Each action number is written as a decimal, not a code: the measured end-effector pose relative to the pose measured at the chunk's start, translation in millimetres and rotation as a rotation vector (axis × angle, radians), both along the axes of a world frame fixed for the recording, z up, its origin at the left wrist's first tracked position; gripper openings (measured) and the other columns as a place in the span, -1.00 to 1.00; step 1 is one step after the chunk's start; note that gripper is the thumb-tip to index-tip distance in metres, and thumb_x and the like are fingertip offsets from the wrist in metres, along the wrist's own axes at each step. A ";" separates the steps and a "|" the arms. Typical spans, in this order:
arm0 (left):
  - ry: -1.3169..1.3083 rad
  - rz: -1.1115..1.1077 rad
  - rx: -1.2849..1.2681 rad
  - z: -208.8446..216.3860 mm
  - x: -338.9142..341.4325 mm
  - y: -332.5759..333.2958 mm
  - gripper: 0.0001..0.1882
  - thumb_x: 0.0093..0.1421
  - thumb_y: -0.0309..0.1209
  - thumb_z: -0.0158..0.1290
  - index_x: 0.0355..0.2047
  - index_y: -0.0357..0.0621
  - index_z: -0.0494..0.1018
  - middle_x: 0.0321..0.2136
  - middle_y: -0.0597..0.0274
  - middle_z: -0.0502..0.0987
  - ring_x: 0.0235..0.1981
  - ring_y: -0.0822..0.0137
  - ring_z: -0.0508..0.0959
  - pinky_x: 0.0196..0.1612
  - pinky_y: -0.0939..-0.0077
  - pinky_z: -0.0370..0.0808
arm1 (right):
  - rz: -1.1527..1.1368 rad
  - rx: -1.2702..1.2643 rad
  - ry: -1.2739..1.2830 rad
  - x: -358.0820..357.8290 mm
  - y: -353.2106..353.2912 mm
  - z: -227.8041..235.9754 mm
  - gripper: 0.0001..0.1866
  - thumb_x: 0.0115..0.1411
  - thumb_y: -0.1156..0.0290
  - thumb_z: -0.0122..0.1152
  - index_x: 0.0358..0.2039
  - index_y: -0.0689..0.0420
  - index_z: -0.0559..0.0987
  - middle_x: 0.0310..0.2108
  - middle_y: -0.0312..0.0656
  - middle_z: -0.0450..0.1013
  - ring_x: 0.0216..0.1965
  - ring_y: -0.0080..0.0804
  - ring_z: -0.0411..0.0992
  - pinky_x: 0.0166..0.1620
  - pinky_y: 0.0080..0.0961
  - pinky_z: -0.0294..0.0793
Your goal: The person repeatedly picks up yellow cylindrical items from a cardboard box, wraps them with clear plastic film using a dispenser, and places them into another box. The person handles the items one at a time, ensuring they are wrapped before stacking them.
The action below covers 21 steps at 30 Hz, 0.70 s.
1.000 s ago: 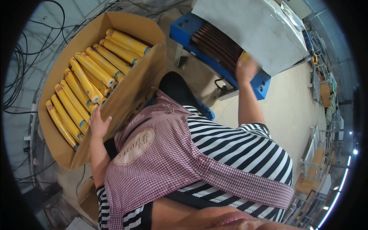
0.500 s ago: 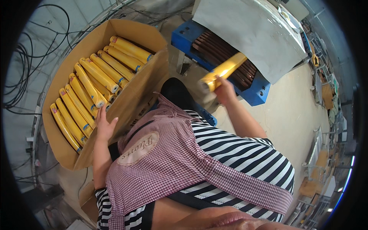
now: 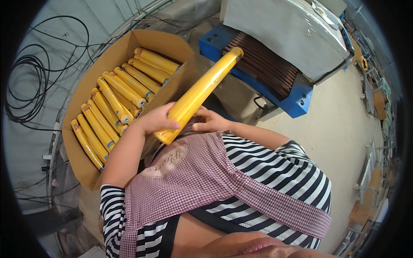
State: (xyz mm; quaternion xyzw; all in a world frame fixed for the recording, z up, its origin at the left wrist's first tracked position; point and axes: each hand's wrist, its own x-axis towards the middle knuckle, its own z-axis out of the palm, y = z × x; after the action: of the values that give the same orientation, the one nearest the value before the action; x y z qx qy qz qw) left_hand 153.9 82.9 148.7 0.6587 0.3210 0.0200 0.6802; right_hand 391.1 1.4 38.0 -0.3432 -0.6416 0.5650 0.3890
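Note:
A long, shiny yellow wrapped roll slants across the middle, its near end by my apron and its far end over the dark rollers. My left hand is closed around its near part, thumb on top. Close by on the other side is my right hand, fingers loosely bent and apart; whether its fingertips touch the roll is hard to tell. At the left, a cardboard box contains several similar yellow rolls lying side by side.
Beyond my knees stands a blue-framed machine with dark rollers and a pale cover. Black cables hang coiled at the far left. Shelving with cartons lines the right edge.
The yellow roll has come from over the rollers toward my body and now points away from me. My left hand has left the box and taken hold of it; my right hand has drawn in.

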 end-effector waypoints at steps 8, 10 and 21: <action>-0.116 0.075 -0.244 -42.2 -153.6 -60.3 0.14 -0.20 -0.06 0.48 0.27 -0.33 0.13 0.14 0.19 0.34 0.16 0.38 0.30 0.24 0.47 0.20 | -0.618 -0.304 0.929 89.3 69.8 36.5 -0.10 0.30 -0.30 -0.22 0.42 0.04 -0.11 0.20 -0.05 0.28 0.12 -0.16 0.38 0.12 -0.17 0.40; -0.092 0.094 -0.303 -39.4 -164.5 -74.0 0.19 -0.23 -0.05 0.50 0.29 -0.36 0.11 0.17 0.15 0.32 0.19 0.36 0.29 0.26 0.48 0.19 | -0.464 -0.358 0.530 103.2 83.0 41.3 -0.28 0.37 -0.11 -0.11 0.37 0.08 0.11 0.11 -0.11 0.37 0.07 -0.23 0.43 0.11 -0.17 0.41; -0.391 1.149 -0.159 -55.3 -213.8 -210.0 -0.50 0.41 -0.06 -0.20 -0.02 -0.27 0.43 -0.03 -0.06 0.50 0.03 0.12 0.49 0.11 0.17 0.43 | -0.486 -0.498 0.195 38.1 45.8 -6.4 -0.40 0.27 0.21 0.21 0.23 0.26 0.35 -0.08 -0.15 0.49 -0.11 -0.44 0.47 -0.10 -0.49 0.50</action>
State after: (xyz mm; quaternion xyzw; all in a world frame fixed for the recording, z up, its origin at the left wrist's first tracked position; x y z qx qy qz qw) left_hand -59.9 -127.2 93.4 0.3118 0.4947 0.4801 0.6539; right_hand 429.2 47.2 31.6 -0.5145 -0.3438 0.6251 0.4757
